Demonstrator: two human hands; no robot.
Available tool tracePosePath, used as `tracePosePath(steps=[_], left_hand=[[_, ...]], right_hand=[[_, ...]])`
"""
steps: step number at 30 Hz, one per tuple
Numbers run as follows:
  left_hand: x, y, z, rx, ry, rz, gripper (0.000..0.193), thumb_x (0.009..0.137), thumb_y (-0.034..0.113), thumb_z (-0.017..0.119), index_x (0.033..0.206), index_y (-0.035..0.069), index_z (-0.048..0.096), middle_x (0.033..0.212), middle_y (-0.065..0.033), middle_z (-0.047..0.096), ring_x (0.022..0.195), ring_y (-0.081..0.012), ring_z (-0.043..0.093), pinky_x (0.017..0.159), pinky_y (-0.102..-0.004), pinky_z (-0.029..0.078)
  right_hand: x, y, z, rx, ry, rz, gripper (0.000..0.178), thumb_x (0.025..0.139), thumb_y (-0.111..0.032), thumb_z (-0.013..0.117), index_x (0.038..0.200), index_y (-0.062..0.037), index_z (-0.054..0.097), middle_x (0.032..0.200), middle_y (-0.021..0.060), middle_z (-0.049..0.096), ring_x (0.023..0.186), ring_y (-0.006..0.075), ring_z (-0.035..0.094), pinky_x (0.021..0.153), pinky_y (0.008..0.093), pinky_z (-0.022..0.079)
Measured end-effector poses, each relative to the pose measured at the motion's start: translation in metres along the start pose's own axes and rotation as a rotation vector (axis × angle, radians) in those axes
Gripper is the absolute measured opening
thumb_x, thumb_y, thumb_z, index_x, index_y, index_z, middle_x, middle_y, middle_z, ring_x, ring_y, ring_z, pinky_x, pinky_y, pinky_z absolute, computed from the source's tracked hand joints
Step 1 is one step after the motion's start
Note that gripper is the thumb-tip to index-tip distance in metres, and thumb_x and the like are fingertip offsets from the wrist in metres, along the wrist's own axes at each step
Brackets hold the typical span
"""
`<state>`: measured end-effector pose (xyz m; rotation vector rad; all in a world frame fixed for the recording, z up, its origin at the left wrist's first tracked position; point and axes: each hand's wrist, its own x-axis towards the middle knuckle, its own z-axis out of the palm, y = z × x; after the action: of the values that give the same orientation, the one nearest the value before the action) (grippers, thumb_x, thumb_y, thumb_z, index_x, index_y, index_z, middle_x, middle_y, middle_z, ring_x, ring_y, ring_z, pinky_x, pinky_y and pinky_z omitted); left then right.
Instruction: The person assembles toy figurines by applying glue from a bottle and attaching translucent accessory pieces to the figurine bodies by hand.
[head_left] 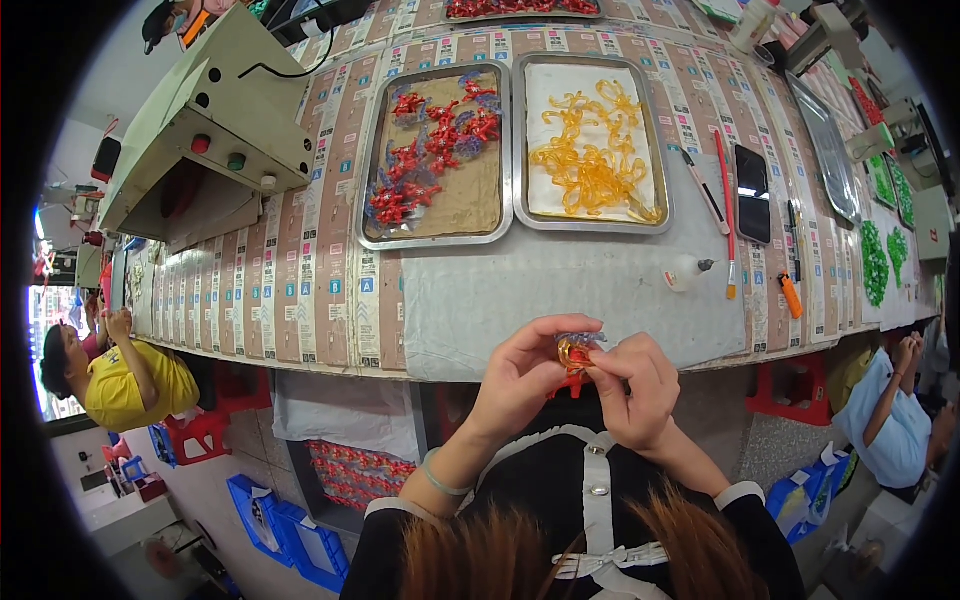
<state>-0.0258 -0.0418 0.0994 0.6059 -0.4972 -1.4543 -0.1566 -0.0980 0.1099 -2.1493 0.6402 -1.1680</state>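
Observation:
My left hand [522, 378] and my right hand [638, 392] meet at the table's front edge, both closed on one small plastic piece [577, 352]. It shows red, amber and translucent purple parts; fingertips cover some of it. Beyond my hands stand two metal trays side by side. Red-and-purple plastic pieces [438, 142] lie in the left tray [477, 212], which has a brown lining. On white paper in the right tray [597, 226] is a pile of amber looped plastic pieces [590, 175].
A grey sheet [480, 300] covers the table before me. Right of the trays are a small bottle [688, 273], a red brush [724, 200], a pen [706, 192], a black phone [752, 195] and an orange-handled tool [790, 296]. A beige machine [215, 125] stands left. Other people sit at both sides.

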Motion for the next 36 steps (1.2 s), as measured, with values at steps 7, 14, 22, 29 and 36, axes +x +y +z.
tracePosePath(steps=[7, 14, 22, 29, 36], left_hand=[[0.002, -0.013, -0.009, -0.042, -0.05, 0.084, 0.025, 0.08, 0.004, 0.051, 0.105, -0.002, 0.048, 0.111, -0.0139, 0.048, 0.096, -0.0173, 0.051, 0.083, -0.0284, 0.042], [0.004, -0.012, -0.009, -0.008, -0.025, 0.066, 0.023, 0.08, 0.002, 0.051, 0.102, -0.002, 0.051, 0.111, -0.0135, 0.048, 0.094, -0.0158, 0.051, 0.077, -0.0256, 0.044], [0.009, -0.011, -0.009, 0.18, 0.039, 0.114, 0.029, 0.077, -0.001, 0.052, 0.106, -0.001, 0.052, 0.119, -0.0161, 0.044, 0.103, -0.019, 0.048, 0.087, -0.0297, 0.039], [0.01, -0.006, 0.0, 0.248, 0.054, 0.148, 0.032, 0.077, -0.003, 0.052, 0.108, -0.001, 0.051, 0.122, -0.0167, 0.042, 0.107, -0.0197, 0.046, 0.089, -0.0303, 0.038], [0.008, -0.015, -0.004, 0.382, 0.064, 0.275, 0.028, 0.078, -0.003, 0.051, 0.106, -0.002, 0.051, 0.116, -0.0153, 0.046, 0.092, -0.0155, 0.051, 0.067, -0.0228, 0.045]], right_hand=[[-0.002, -0.002, 0.003, 0.004, 0.054, -0.026, 0.012, 0.072, 0.004, 0.059, 0.082, 0.0007, 0.053, 0.064, 0.0088, 0.048, 0.052, 0.018, 0.045, 0.047, 0.0263, 0.038], [-0.007, 0.008, 0.007, -0.001, 0.127, 0.0, 0.016, 0.067, 0.005, 0.063, 0.08, -0.0003, 0.055, 0.062, 0.0082, 0.05, 0.051, 0.019, 0.048, 0.044, 0.0266, 0.038], [0.003, 0.007, 0.004, -0.003, 0.101, 0.06, 0.019, 0.065, 0.004, 0.064, 0.08, -0.0011, 0.055, 0.067, 0.0079, 0.052, 0.059, 0.0207, 0.05, 0.051, 0.0287, 0.04], [0.014, 0.005, 0.002, -0.077, 0.036, -0.041, 0.017, 0.066, -0.002, 0.064, 0.079, -0.0035, 0.054, 0.073, 0.0059, 0.051, 0.067, 0.0229, 0.046, 0.06, 0.0313, 0.038], [0.003, 0.008, 0.011, -0.031, 0.107, -0.029, 0.016, 0.067, -0.002, 0.063, 0.079, -0.0035, 0.053, 0.071, 0.0075, 0.048, 0.063, 0.0228, 0.043, 0.056, 0.0315, 0.036]])
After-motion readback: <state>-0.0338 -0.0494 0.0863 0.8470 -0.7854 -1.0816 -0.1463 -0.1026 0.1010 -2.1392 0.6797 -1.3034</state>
